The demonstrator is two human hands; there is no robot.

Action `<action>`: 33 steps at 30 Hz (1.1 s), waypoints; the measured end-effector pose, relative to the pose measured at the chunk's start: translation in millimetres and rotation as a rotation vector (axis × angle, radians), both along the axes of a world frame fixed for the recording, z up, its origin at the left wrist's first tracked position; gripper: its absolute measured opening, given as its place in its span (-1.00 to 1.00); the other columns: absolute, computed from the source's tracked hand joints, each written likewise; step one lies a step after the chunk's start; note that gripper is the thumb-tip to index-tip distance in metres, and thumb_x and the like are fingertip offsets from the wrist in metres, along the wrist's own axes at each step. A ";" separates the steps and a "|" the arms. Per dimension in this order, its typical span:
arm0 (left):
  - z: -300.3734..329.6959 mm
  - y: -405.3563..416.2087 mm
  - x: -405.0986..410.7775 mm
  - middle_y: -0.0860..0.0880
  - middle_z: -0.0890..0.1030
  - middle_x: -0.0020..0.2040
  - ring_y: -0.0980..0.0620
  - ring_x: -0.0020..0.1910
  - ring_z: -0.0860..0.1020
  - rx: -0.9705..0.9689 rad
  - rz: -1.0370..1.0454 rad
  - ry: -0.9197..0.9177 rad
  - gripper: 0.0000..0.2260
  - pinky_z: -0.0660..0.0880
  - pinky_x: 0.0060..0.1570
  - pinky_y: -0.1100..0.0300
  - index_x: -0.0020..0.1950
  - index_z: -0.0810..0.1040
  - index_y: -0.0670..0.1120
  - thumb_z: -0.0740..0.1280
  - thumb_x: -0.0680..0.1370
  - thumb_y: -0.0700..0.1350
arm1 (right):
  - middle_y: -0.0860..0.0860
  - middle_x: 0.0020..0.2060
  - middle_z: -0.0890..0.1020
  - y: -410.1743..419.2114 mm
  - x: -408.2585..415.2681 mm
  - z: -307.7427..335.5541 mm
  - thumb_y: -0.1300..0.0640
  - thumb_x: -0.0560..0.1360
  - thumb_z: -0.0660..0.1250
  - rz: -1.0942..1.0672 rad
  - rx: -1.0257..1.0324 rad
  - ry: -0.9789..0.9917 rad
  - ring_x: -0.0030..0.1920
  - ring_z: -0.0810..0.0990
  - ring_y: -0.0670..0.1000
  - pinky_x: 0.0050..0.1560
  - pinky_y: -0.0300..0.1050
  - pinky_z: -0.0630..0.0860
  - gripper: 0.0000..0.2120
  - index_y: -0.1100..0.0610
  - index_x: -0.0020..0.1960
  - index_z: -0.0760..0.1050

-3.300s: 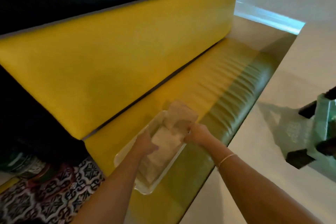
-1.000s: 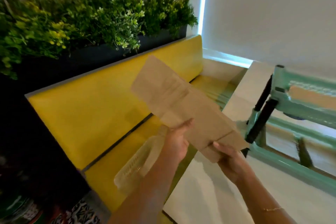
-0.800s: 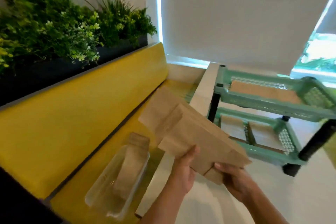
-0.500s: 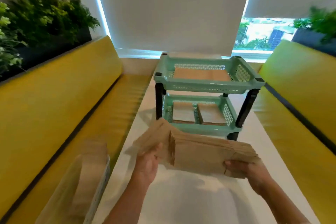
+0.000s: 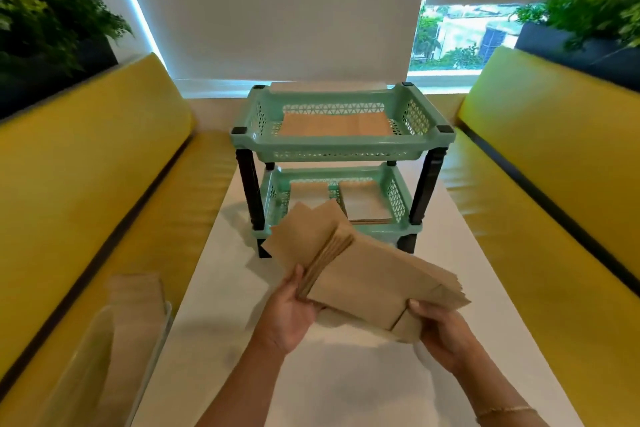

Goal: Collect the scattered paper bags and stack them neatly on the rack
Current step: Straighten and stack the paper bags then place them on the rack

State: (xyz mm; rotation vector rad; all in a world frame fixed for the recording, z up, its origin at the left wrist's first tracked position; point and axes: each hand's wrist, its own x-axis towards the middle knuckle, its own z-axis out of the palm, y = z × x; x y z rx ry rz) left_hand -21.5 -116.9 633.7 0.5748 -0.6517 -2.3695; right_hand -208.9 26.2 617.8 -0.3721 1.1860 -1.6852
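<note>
Brown paper bags (image 5: 367,274), flat and bundled in a sheaf, are held above the white table (image 5: 346,374) between the person's two hands. The left hand (image 5: 289,315) grips the sheaf's near left edge, its thumb lying up along the layered bag edges and the fingers hidden under the paper. The right hand (image 5: 440,333) holds the sheaf's lower right corner, thumb on top and fingers curled beneath, so the corner is pinched between them. A few bags fan out past the left thumb, tilted up and away from it.

Just beyond the fingertips, further along the table, stands the mint-green rack (image 5: 341,163) with two tiers on dark posts. Its upper tray carries a flat layer of stacked bags (image 5: 334,125). The lower tray, nearer the held sheaf, holds two lower piles (image 5: 363,199) side by side, partly hidden by the fanned bags.

Left of the left hand, on the yellow bench seat (image 5: 114,218), sits a clear plastic container (image 5: 104,357) with more brown paper standing in it, blurred at the edge. A second yellow bench (image 5: 554,191) runs to the right of the right hand. Green plants (image 5: 52,21) stand behind both backrests, and a white roller blind (image 5: 277,10) hangs beyond the rack.
</note>
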 end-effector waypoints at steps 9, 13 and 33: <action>4.0 15.0 -23.5 -0.18 0.64 0.06 -0.18 0.01 0.60 0.081 0.135 0.065 -0.65 0.52 0.01 -0.08 -0.01 0.69 -0.08 0.41 0.33 0.11 | 0.13 0.04 0.65 -29.9 8.5 4.2 0.08 -0.26 0.68 -0.072 0.010 -0.010 0.05 0.59 0.15 -0.08 0.05 0.59 0.05 0.19 0.22 0.47; 15.1 -22.9 10.5 -0.10 0.67 -0.05 -0.08 -0.02 0.61 -0.172 0.148 0.001 -0.57 0.56 -0.07 0.04 -0.10 0.68 -0.05 0.57 0.16 0.16 | 0.16 0.05 0.62 -23.6 -21.4 13.4 0.08 -0.26 0.68 -0.211 0.042 0.185 0.03 0.59 0.16 -0.26 -0.05 0.61 0.11 0.20 0.27 0.40; -7.4 12.2 -2.8 -0.08 0.56 0.15 -0.04 0.10 0.52 -0.763 0.064 -1.201 -0.59 0.37 -0.07 0.28 0.27 0.43 -0.14 0.44 0.46 -0.12 | -0.08 0.09 0.49 -27.9 23.4 -7.8 0.19 0.40 0.44 -0.233 0.527 0.803 0.10 0.48 0.03 0.12 -0.02 0.47 -0.46 0.06 0.33 0.36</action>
